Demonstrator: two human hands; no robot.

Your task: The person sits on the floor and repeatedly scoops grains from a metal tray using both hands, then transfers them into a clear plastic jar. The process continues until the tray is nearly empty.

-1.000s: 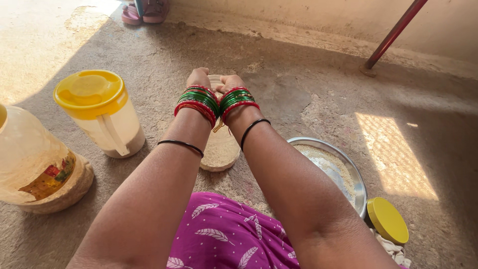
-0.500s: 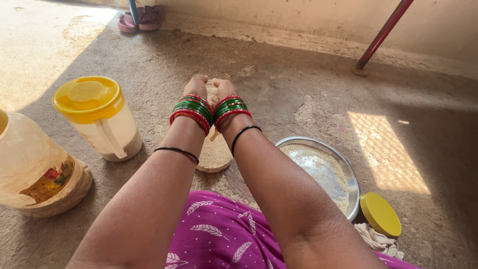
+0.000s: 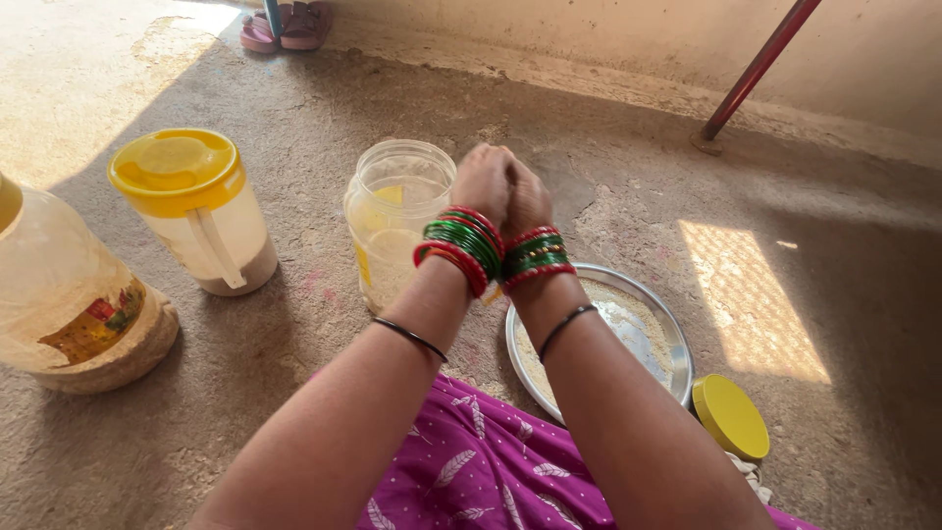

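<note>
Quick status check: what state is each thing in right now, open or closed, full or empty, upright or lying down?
Open jar: upright, lid off, partly filled with pale contents.
Lidded jug: upright, yellow lid on, a little grain at the bottom.
Big jar: upright on the left, grain low inside.
Steel plate: flat on the floor, thin layer of grain.
Yellow lid: off, lying beside the plate.
Left hand and right hand: pressed together above the plate.

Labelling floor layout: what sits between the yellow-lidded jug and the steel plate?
Head view: the open clear jar stands between the yellow-lidded jug and the steel plate, with both hands pressed together right beside it.
</note>
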